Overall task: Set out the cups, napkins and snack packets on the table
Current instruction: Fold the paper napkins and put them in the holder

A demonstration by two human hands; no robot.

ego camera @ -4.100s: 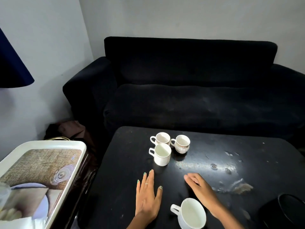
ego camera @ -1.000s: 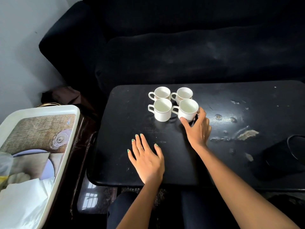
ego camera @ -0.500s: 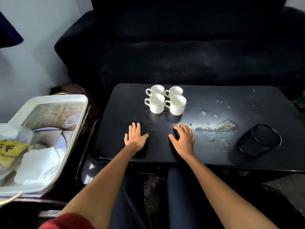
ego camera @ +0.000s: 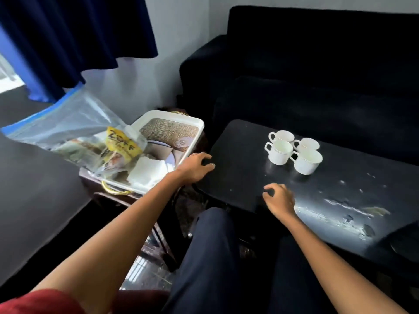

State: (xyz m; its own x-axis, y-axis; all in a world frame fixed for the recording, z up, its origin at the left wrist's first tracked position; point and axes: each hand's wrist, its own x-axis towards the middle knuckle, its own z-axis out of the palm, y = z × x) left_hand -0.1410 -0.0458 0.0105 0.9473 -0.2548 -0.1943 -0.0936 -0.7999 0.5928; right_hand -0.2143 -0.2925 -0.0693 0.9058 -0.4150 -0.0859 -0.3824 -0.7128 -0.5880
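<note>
Four white cups stand clustered, touching, on the black bench. Napkins and a bagged snack packet lie in the tray beside it. Left hand at tray edge, fingers loosely curled, empty. Right hand on bench, fingers curled, empty.

L hand extended fwd-left, fingers loosely curled, empty. R hand palm down, fingers curled, empty; both forearms bare.

dim room, daylight from upper left, glare on the table (edges warped, blurry).
</note>
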